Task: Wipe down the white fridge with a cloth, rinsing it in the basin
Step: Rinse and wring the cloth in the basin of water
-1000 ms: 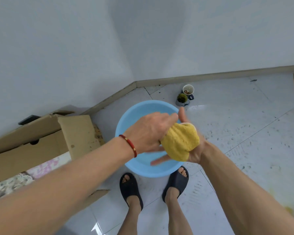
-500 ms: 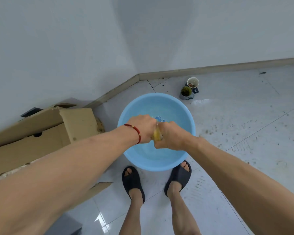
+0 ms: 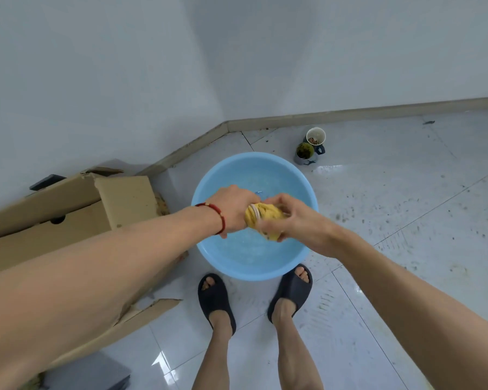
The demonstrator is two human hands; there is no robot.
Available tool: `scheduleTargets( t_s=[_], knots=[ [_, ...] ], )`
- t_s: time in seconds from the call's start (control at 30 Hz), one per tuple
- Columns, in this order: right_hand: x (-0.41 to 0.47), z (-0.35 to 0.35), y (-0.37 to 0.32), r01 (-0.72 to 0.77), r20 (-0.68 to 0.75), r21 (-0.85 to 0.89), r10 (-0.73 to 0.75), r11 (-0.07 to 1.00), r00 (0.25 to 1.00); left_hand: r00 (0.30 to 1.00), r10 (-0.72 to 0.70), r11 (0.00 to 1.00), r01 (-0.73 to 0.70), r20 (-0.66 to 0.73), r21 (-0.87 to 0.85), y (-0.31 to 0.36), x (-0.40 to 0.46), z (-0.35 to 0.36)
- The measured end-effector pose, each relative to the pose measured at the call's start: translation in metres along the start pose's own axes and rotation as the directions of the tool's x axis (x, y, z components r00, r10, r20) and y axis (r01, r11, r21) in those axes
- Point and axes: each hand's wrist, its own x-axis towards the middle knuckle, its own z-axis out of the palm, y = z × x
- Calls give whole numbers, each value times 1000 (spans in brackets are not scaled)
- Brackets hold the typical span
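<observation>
A light blue basin point(image 3: 254, 164) with water stands on the tiled floor in front of my feet. Above its middle I hold a bunched yellow cloth point(image 3: 262, 216) between both hands. My left hand point(image 3: 233, 209), with a red bracelet on the wrist, grips the cloth's left end. My right hand point(image 3: 296, 220) is closed over its right side. The cloth is squeezed into a tight wad. No fridge is in view.
A cardboard box point(image 3: 76, 209) lies on the floor to the left of the basin, with a torn flap near my left foot. Two mugs point(image 3: 310, 147) stand by the skirting board behind the basin. White walls meet in a corner ahead.
A second ago the cloth lay spread over my right palm. Both hands then closed on it and bunched it over the basin; more of the cloth shows between them now.
</observation>
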Motion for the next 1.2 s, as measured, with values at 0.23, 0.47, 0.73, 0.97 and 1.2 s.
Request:
scheduleTargets(
  t_s=[0.23, 0.47, 0.73, 0.97, 1.2],
  knots=[
    [-13, 27, 24, -336, 555, 650, -125, 682, 822, 530, 758, 651, -569, -381, 503, -4, -18, 3],
    [2, 40, -11, -54, -52, -402, 35, 914, 998, 981, 172, 896, -118, -88, 429, 1, -7, 9],
    [0, 51, -1, 4, -130, -891, -264, 453, 956, 868, -257, 931, 341, 425, -132, 25, -5, 2],
    [-32, 8, -5, -108, 141, 365, 59, 925, 988, 925, 363, 889, -308, -113, 339, 21, -27, -10],
    [-22, 33, -21, -245, 520, 424, -13, 872, 854, 641, 746, 614, -559, -180, 558, 0, -26, -19]
  ],
)
